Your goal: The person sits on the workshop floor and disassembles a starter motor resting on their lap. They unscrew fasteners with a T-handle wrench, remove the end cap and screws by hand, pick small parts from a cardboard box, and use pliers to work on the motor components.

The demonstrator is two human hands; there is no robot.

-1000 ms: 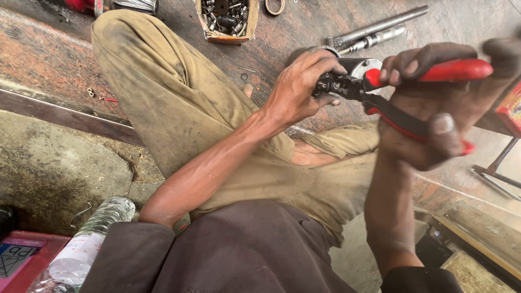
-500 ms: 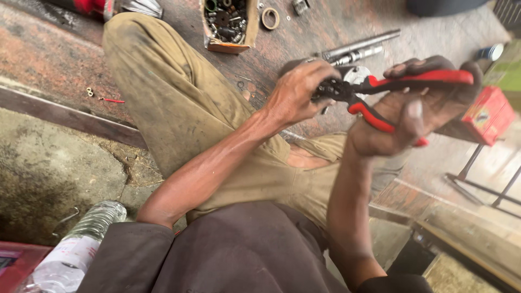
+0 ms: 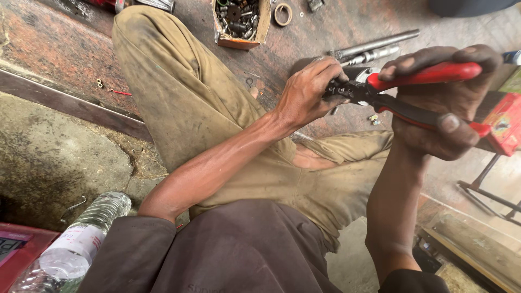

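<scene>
Pliers [image 3: 401,92] with red handles are raised above the lap, the right hand [image 3: 445,108] squeezing both handles closed. Left hand [image 3: 309,92] fingers pinch a small dark part at the nose, probably to steady it.

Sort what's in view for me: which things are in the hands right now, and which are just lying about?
In hand:
right hand gripping red-handled pliers
left hand at the pliers' nose, its fingers on a small dark part

Lying about:
cardboard box of metal parts
metal ring
steel rods
plastic bottle
red box
</scene>
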